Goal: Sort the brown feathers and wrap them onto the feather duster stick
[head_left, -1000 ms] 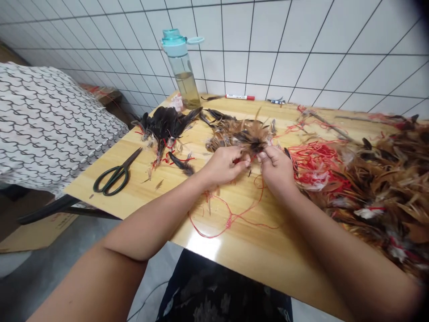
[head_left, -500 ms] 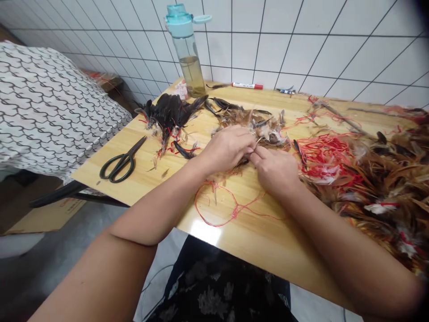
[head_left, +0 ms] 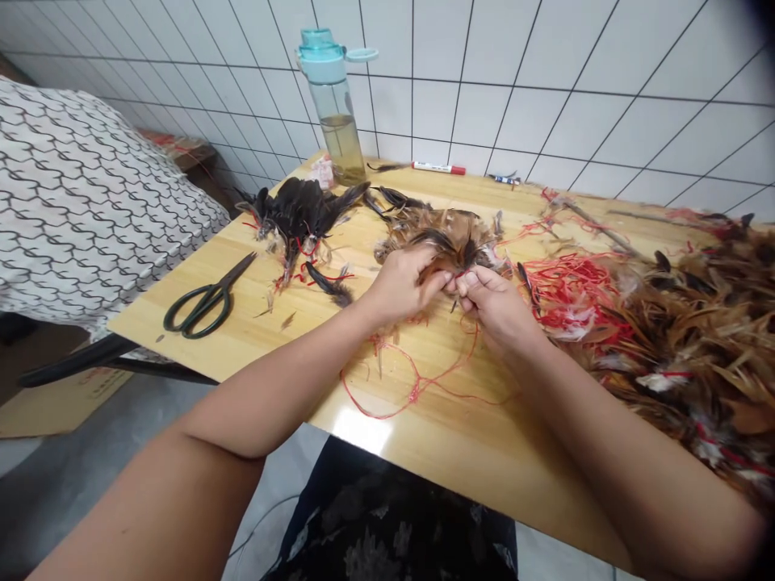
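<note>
My left hand (head_left: 403, 282) is closed round a small bunch of brown and black feathers (head_left: 445, 244), whose tips fan upward. Touching it at the base of the bunch, my right hand (head_left: 500, 300) pinches with thumb and fingers at a bit of red string. More red string (head_left: 413, 390) hangs below the hands and lies in a knotted loop on the table. Just behind the hands spreads a pile of light brown feathers (head_left: 417, 226), partly covered by them. The exact grip at the quill ends is hidden by my fingers.
Black-handled scissors (head_left: 203, 309) and black feather bundles (head_left: 299, 214) lie left on the wooden table (head_left: 484, 452). A water bottle (head_left: 339, 121) and a red marker (head_left: 439, 169) stand and lie near the tiled wall. Right are tangled red strings (head_left: 575, 290) and a large brown feather heap (head_left: 714, 323).
The feather bunch has come up into view between my hands, its tips raised. My right hand has turned, showing its pinching thumb and fingers. The view has shifted slightly.
</note>
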The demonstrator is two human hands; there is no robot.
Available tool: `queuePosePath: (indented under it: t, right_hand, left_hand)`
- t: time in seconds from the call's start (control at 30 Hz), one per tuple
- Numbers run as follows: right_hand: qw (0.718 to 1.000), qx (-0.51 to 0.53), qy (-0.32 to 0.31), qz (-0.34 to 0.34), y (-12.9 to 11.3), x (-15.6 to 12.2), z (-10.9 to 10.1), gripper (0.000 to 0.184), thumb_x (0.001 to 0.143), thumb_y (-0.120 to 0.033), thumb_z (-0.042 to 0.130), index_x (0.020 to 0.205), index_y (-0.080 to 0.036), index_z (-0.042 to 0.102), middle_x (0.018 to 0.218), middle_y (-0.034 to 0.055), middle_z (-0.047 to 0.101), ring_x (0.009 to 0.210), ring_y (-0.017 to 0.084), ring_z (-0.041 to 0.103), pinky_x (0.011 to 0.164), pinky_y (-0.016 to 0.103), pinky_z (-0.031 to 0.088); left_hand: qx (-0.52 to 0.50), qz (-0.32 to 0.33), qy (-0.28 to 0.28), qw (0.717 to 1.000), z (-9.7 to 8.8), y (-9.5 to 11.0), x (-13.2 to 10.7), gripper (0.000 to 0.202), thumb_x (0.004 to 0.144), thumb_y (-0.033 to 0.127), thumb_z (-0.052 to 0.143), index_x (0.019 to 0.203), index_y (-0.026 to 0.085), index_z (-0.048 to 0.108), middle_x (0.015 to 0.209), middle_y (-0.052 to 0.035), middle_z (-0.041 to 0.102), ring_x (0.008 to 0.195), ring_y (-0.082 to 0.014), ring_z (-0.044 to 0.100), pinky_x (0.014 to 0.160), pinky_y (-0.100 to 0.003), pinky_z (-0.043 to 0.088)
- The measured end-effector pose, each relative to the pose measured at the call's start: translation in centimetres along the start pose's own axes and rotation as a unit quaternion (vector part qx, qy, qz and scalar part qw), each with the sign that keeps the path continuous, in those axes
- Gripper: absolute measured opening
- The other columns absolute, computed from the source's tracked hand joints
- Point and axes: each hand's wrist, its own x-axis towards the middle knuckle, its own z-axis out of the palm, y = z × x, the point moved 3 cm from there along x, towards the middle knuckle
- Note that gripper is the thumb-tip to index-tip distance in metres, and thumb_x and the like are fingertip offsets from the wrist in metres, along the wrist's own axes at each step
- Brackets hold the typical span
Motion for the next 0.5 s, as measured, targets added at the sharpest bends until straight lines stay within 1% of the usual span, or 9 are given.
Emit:
queuePosePath:
  t: [0.07,0.17,0.23,0.3,0.37,0.4,0.43,0.47,0.5]
  right_hand:
    - [0.998,0.056,0.008,0.027,0.0,0.1,0.0,0.021,0.072,-0.027,0.064,0.061,-0.018,0.048,0.063,-0.0035,0.049,0.052,0.006,0.034,0.047,0.020,0.022]
    - [0.994,0.095,0.015,0.056,0.1,0.2,0.0,0.022,0.067,-0.025,0.066,0.060,-0.019,0.047,0.060,-0.0048,0.042,0.052,0.006,0.031,0.045,0.020,0.016]
    - [0.993,0.094,0.021,0.063,0.4,0.3,-0.1,0.022,0.069,-0.026,0.066,0.061,-0.019,0.047,0.058,-0.0054,0.038,0.052,0.007,0.029,0.045,0.021,0.014]
    - [0.995,0.071,0.026,0.064,1.0,0.4,-0.2,0.022,0.074,-0.029,0.061,0.063,-0.020,0.045,0.058,-0.0052,0.036,0.052,0.008,0.028,0.046,0.022,0.015]
    - [0.999,0.010,0.031,0.032,1.3,0.6,-0.4,0.022,0.081,-0.030,0.053,0.064,-0.021,0.043,0.059,-0.0042,0.036,0.053,0.010,0.030,0.048,0.023,0.019]
    - [0.998,-0.044,0.038,-0.004,1.3,0.6,-0.6,0.022,0.083,-0.029,0.050,0.063,-0.021,0.042,0.060,-0.0032,0.037,0.055,0.011,0.033,0.050,0.024,0.023]
    - [0.991,-0.114,0.046,-0.051,1.1,0.6,-0.7,0.022,0.084,-0.027,0.047,0.063,-0.021,0.042,0.062,-0.0017,0.040,0.058,0.012,0.037,0.053,0.025,0.027]
    - [0.974,-0.196,0.054,-0.100,0.8,0.5,-0.7,0.021,0.084,-0.023,0.045,0.063,-0.021,0.043,0.066,0.0004,0.044,0.063,0.014,0.042,0.057,0.026,0.030]
    - [0.946,-0.285,0.060,-0.144,0.5,0.4,-0.7,0.020,0.084,-0.020,0.044,0.064,-0.020,0.046,0.071,0.0028,0.050,0.069,0.015,0.046,0.060,0.027,0.032]
  left_hand:
    - [0.060,0.043,0.011,0.997,0.0,1.0,-0.2,0.019,0.090,0.026,0.053,0.073,0.017,0.054,0.073,-0.0059,0.062,0.070,-0.0172,0.056,0.067,-0.029,0.043]
    - [0.105,0.094,0.033,0.989,0.1,2.3,-0.5,0.021,0.093,0.022,0.048,0.073,0.018,0.052,0.073,-0.0057,0.061,0.072,-0.0172,0.055,0.070,-0.030,0.042]
    - [0.124,0.110,0.027,0.986,0.3,2.9,-0.6,0.018,0.094,0.019,0.047,0.078,0.017,0.055,0.075,-0.0050,0.062,0.073,-0.0170,0.055,0.073,-0.030,0.042]
    - [0.143,0.115,0.017,0.983,0.6,3.3,-0.8,0.019,0.095,0.018,0.045,0.080,0.016,0.056,0.076,-0.0047,0.062,0.073,-0.0168,0.053,0.074,-0.031,0.041]
    - [0.172,0.122,0.010,0.977,0.8,3.7,-0.9,0.023,0.096,0.019,0.042,0.079,0.016,0.057,0.075,-0.0054,0.061,0.073,-0.0175,0.052,0.073,-0.032,0.039]
    - [0.189,0.130,0.009,0.973,0.8,3.9,-1.0,0.024,0.096,0.020,0.041,0.078,0.016,0.057,0.075,-0.0061,0.061,0.073,-0.0182,0.051,0.072,-0.032,0.038]
    - [0.207,0.140,0.008,0.968,0.8,4.0,-1.0,0.025,0.096,0.020,0.041,0.078,0.016,0.057,0.074,-0.0067,0.061,0.073,-0.0189,0.051,0.071,-0.033,0.037]
    - [0.225,0.153,0.007,0.962,0.8,4.2,-1.1,0.025,0.096,0.020,0.041,0.077,0.015,0.057,0.074,-0.0073,0.061,0.073,-0.0196,0.050,0.070,-0.034,0.036]
    - [0.242,0.166,0.007,0.956,0.7,4.4,-1.1,0.025,0.096,0.019,0.042,0.077,0.015,0.057,0.074,-0.0076,0.060,0.074,-0.0202,0.050,0.069,-0.035,0.035]
